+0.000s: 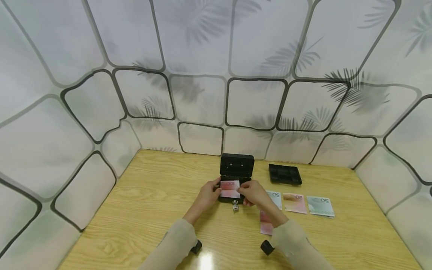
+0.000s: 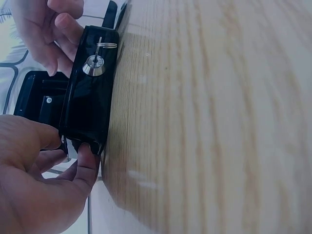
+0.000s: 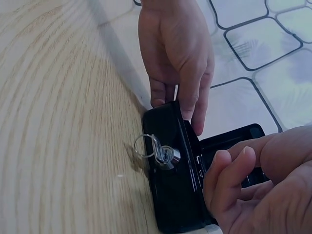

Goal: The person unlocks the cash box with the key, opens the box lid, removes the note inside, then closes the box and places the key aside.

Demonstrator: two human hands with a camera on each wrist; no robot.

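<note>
An opened black cash box (image 1: 231, 200) stands on the table, its lid (image 1: 237, 165) raised at the back. Inside lies a pink banknote marked 100 (image 1: 230, 187). My left hand (image 1: 208, 194) grips the box's left wall, with its thumb over the rim and fingers outside, as the left wrist view (image 2: 44, 180) also shows. At the note's right edge, my right hand (image 1: 254, 193) pinches the paper with curled fingers; the wrist views hide its exact fingertip contact. From the lock (image 3: 168, 157) on the box front hang a key and ring (image 3: 145, 146).
Right of the box lie a green 50 note (image 1: 275, 198), an orange 20 note (image 1: 295, 203) and another green 50 note (image 1: 320, 206). A pink note (image 1: 266, 225) sits partly under the right forearm. Behind them rests a black compartment tray (image 1: 285, 174). Patterned fabric walls (image 1: 202, 101) surround the table.
</note>
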